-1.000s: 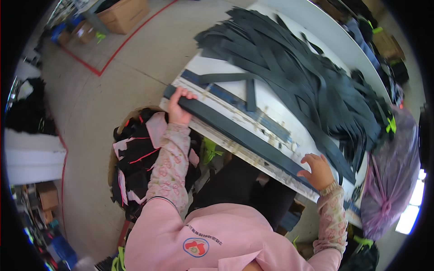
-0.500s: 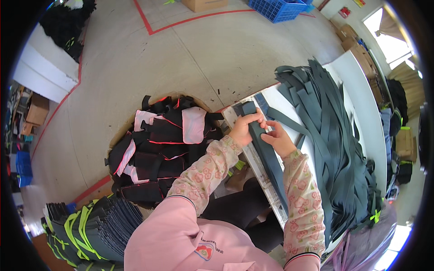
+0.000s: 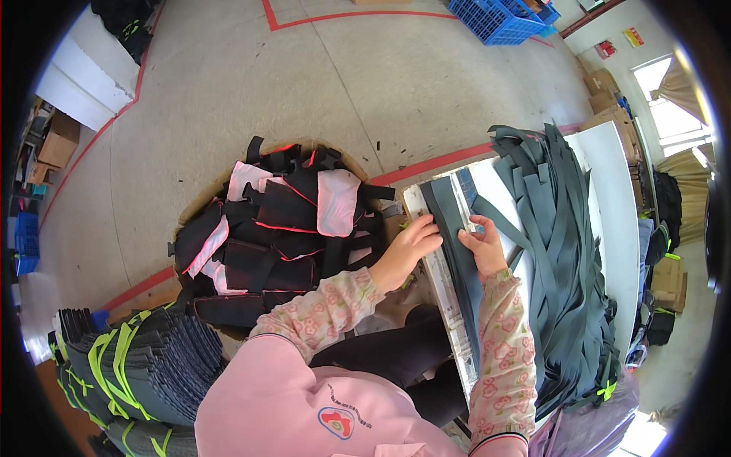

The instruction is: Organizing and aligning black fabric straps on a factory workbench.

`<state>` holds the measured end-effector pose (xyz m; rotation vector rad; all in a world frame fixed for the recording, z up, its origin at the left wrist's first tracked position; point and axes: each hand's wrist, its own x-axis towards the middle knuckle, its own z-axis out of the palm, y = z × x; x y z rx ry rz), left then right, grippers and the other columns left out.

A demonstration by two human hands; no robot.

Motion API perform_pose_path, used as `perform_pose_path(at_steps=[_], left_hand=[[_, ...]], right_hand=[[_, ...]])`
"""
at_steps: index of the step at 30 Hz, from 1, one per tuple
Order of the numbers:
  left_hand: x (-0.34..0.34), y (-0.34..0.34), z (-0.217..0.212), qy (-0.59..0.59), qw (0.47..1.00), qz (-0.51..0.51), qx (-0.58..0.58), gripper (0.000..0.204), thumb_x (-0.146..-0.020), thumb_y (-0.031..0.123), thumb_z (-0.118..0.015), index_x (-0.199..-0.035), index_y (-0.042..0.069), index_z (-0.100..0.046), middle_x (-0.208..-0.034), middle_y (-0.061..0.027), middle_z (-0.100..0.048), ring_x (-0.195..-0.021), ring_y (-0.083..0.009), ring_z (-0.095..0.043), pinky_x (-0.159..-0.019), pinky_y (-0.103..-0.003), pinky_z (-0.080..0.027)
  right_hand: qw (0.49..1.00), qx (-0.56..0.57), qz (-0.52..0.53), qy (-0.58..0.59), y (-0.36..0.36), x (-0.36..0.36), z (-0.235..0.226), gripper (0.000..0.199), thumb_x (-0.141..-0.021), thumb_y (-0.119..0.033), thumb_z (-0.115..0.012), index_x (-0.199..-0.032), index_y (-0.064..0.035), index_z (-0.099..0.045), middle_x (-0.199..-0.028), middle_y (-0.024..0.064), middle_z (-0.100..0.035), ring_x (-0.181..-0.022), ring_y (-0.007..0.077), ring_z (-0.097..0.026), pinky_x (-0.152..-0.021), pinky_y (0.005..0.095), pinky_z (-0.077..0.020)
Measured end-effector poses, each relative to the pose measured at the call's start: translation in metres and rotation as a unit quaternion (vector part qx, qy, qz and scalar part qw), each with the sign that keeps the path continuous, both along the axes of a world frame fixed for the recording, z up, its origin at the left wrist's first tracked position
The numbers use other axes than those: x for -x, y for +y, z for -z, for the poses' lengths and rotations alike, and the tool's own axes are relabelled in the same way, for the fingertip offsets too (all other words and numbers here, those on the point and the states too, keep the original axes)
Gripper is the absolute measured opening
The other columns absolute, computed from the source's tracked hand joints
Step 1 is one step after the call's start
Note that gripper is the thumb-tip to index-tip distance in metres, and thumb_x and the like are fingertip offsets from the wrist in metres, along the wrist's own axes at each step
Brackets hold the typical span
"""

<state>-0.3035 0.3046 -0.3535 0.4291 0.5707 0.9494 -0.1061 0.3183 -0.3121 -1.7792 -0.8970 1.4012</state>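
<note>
A flat dark grey-green webbing strap (image 3: 444, 202) lies lengthwise along the left edge of the white table (image 3: 609, 198). My left hand (image 3: 411, 250) rests at the strap's left edge, fingers stretched out and holding nothing. On the other side, my right hand (image 3: 486, 247) has its thumb on the strap's right edge. Its other fingers are bent and apart from the thumb, with nothing visible between them. Right of my hands spreads a big heap of similar loose straps (image 3: 560, 282), one of which reaches toward my right hand.
Left of the table stands a round container (image 3: 354, 161) full of black pouches (image 3: 285, 206) with pink and red trim. Stacked dark pieces tied with yellow-green bands (image 3: 122, 365) are at lower left. A blue crate (image 3: 495, 21) sits on the floor far off.
The strap's far end was folded over in my fingers; now it lies flat. My hands have moved apart to either side of it, and the view has shifted slightly.
</note>
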Motion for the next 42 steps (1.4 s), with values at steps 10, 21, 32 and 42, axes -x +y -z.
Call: perform_pose_path(at_steps=[10,21,32,42], left_hand=[[0.004,0.003,-0.005,0.188,0.938,-0.031,-0.289,0.015,-0.095,0.006,-0.064,-0.108,0.002,-0.061,-0.101,-0.0032,-0.064,-0.091,-0.0128,-0.063,-0.085,-0.029,-0.050],[-0.019,0.062,0.021,0.366,0.706,-0.177,-0.579,0.011,-0.083,0.004,-0.069,-0.092,0.006,-0.062,-0.102,-0.0089,-0.068,-0.105,-0.0304,-0.064,-0.105,-0.047,-0.043],[-0.026,0.073,0.026,0.408,0.634,-0.171,-0.635,0.011,-0.079,0.004,-0.067,-0.083,0.005,-0.057,-0.096,-0.0134,-0.065,-0.099,-0.0370,-0.061,-0.096,-0.048,-0.046],[-0.029,0.077,0.033,0.451,0.573,-0.134,-0.671,0.011,-0.086,0.003,-0.064,-0.096,0.005,-0.061,-0.108,-0.0105,-0.068,-0.109,-0.0324,-0.063,-0.106,-0.048,-0.041]], right_hand=[[0.997,0.000,-0.030,-0.068,0.004,-0.002,0.008,0.052,-0.087,-0.008,-0.075,-0.130,-0.0049,-0.046,-0.091,0.0075,-0.067,-0.082,0.0134,-0.061,-0.072,0.0253,-0.0480],[0.996,-0.026,-0.044,-0.073,0.000,0.000,0.012,0.046,-0.086,-0.010,-0.075,-0.124,-0.0054,-0.050,-0.091,0.0059,-0.065,-0.083,0.0117,-0.059,-0.073,0.0252,-0.0472],[0.792,-0.225,-0.168,-0.542,-0.065,0.036,-0.008,0.052,-0.084,-0.030,-0.074,-0.133,-0.0203,-0.059,-0.132,0.0134,-0.057,-0.115,0.0320,-0.059,-0.096,0.0499,-0.0468],[0.810,-0.083,-0.076,-0.575,-0.350,-0.086,-0.020,0.046,-0.088,-0.027,-0.068,-0.134,-0.0268,-0.062,-0.132,0.0085,-0.060,-0.116,0.0295,-0.059,-0.106,0.0491,-0.0409]])
